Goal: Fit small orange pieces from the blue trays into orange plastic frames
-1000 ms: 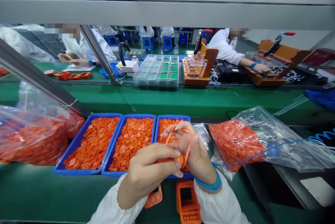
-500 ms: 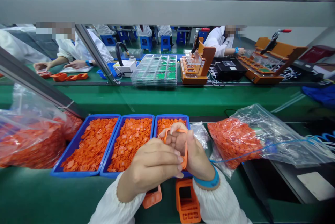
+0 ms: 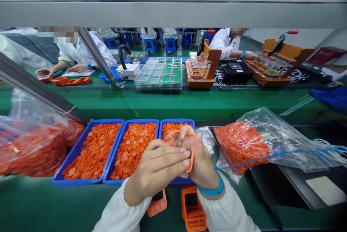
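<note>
Head view: your green bench [image 3: 40,203] carries three blue trays [image 3: 81,180] of orange parts, with a clear bag [image 3: 244,145] of more to their right. Your left hand [image 3: 157,170] and right hand [image 3: 202,163] meet over the rightmost tray's near edge, both pinching one orange loop [image 3: 191,156].

A thin orange loop [image 3: 192,156] (a soft, rubbery band, by the look of it) sits just below the centre of the frame, held up between both hands. It stands roughly upright and is pulled into a long, narrow shape. The left hand [image 3: 158,168] pinches its lower end, and its upper end curves over the fingers of the right hand [image 3: 201,161].
</note>
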Demonstrator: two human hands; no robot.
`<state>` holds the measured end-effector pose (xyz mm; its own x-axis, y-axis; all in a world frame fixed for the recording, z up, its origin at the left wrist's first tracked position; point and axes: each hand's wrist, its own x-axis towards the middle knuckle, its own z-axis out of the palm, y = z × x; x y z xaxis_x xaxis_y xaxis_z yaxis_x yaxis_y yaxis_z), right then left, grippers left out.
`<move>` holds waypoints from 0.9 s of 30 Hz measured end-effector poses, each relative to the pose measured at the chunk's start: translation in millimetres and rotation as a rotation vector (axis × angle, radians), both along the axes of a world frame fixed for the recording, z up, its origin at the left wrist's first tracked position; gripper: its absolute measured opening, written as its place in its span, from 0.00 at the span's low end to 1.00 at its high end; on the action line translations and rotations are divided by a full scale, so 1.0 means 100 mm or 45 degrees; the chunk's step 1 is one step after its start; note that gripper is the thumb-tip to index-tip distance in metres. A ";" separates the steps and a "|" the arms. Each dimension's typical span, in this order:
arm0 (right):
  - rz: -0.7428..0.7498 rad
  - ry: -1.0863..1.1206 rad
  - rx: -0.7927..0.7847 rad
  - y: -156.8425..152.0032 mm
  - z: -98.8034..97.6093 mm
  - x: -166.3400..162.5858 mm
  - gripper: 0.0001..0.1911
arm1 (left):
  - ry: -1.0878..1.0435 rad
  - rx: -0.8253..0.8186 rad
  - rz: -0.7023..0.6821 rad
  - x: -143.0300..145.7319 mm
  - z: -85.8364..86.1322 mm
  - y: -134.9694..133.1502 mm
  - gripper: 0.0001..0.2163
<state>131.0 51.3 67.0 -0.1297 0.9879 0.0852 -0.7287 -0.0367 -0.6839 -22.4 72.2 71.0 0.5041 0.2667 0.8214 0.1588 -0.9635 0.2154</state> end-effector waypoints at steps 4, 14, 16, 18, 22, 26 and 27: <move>-0.019 0.045 -0.003 0.00 0.00 0.00 0.27 | 0.009 0.002 0.026 0.03 -0.02 -0.01 0.09; -0.131 -0.015 0.007 -0.05 -0.05 -0.06 0.24 | -0.038 0.057 0.109 0.01 0.03 -0.05 0.09; -0.116 -0.042 0.049 -0.05 -0.05 -0.03 0.24 | -0.019 0.043 0.115 0.01 0.04 -0.06 0.10; -0.039 -0.124 0.110 -0.05 -0.04 0.05 0.22 | 0.026 0.029 0.146 -0.01 0.03 -0.10 0.10; 0.271 -0.451 0.270 -0.02 0.02 0.22 0.24 | 0.202 0.029 0.239 -0.22 0.01 -0.29 0.09; 0.491 -0.800 0.399 0.04 0.00 0.35 0.38 | 0.337 -0.093 0.311 -0.59 -0.06 -0.62 0.07; 0.437 -0.862 0.396 0.06 -0.02 0.38 0.39 | 0.363 -0.151 0.363 -0.68 -0.10 -0.73 0.06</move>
